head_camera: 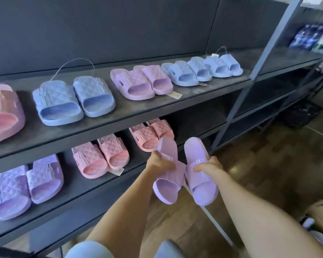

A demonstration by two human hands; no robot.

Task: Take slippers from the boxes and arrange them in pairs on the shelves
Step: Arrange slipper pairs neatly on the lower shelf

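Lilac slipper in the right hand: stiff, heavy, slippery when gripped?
Probably light: the right hand holds the lilac slipper at its strap alone, sole hanging free. Likely fairly stiff foam: it keeps its shape unsupported. Matching pairs sit flat on the shelf, so tipping seems unlikely.

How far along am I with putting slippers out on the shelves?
Done: quilted blue, lilac and pink rubber slipper pairs line the dark upper shelf and lower shelf. In hand: the left hand grips one lilac slipper, the right hand its mate. Left: setting this pair down; boxes are out of view, so remaining stock is unknown.
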